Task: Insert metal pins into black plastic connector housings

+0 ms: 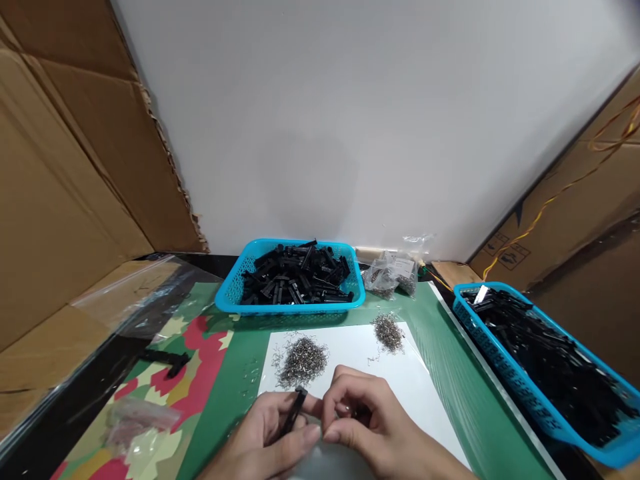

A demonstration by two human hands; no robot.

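Note:
A slim black plastic part (295,412) stands tilted in my left hand (275,437), held between thumb and fingers. Close beside it, touching or nearly touching, my right hand (367,417) has thumb and index finger pinched together; whatever lies between them is too small or hidden to name. Both hands are over the near part of a white sheet (420,393). Just beyond them lies a pile of small metal pieces (304,360), with a smaller metal pile (389,333) further right on the sheet.
A blue basket (290,309) of black parts stands at the back, beside plastic bags of metal pieces (393,275). Another blue basket (520,387) fills the right side. A black part (167,360) and clear plastic bag (143,427) lie left on patterned paper. Cardboard walls flank the table.

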